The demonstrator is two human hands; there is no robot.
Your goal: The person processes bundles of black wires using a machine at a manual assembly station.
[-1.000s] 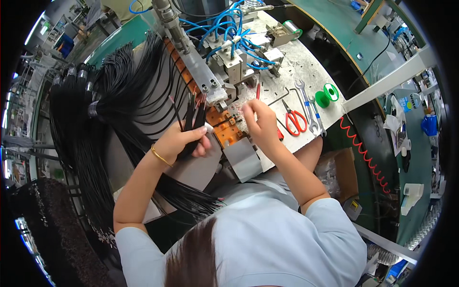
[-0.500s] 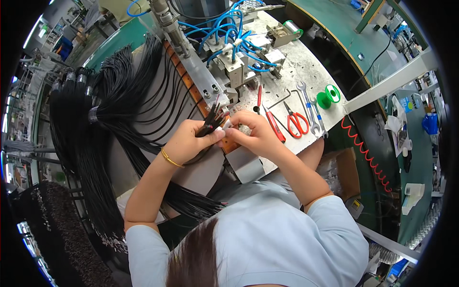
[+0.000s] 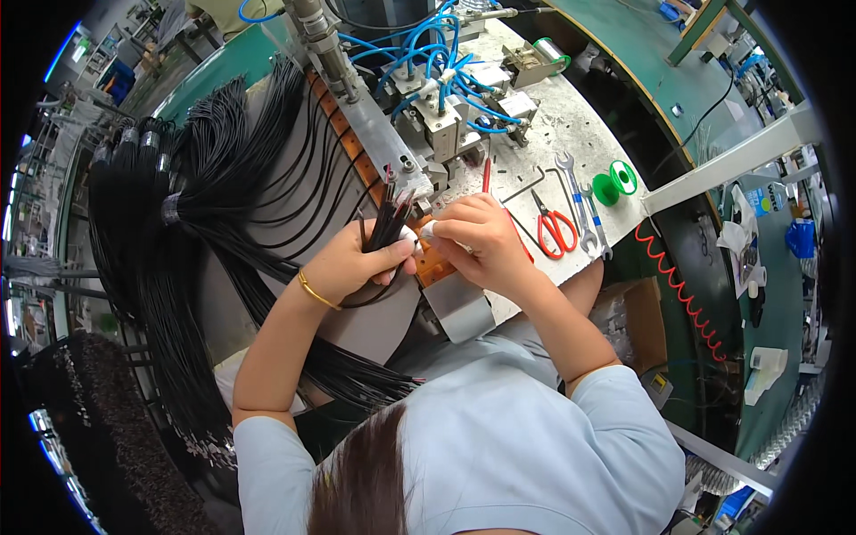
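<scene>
My left hand (image 3: 361, 260) is closed round a bunch of black cables (image 3: 387, 225), whose thin coloured wire ends point up and away from me. White coverings show on its fingertips. Close to its right, my right hand (image 3: 477, 236) has thumb and forefinger pinched together, with white at the tips; whatever lies between them is too small to make out. Both hands hover over the orange-brown strip (image 3: 434, 267) at the machine's near end. From my left hand a black cable loops down beside the wrist.
Large bundles of black cables (image 3: 169, 267) lie to the left. A metal machine (image 3: 441, 125) with blue air hoses stands ahead. Red-handled scissors (image 3: 557, 234), wrenches (image 3: 580, 209) and a green solder spool (image 3: 615, 183) lie on the right of the worktop. A red coiled hose (image 3: 682, 290) hangs beyond.
My right hand has drawn a little away from my left, and a gap shows between their fingertips. The cable bunch in my left hand has shifted left and stands more upright.
</scene>
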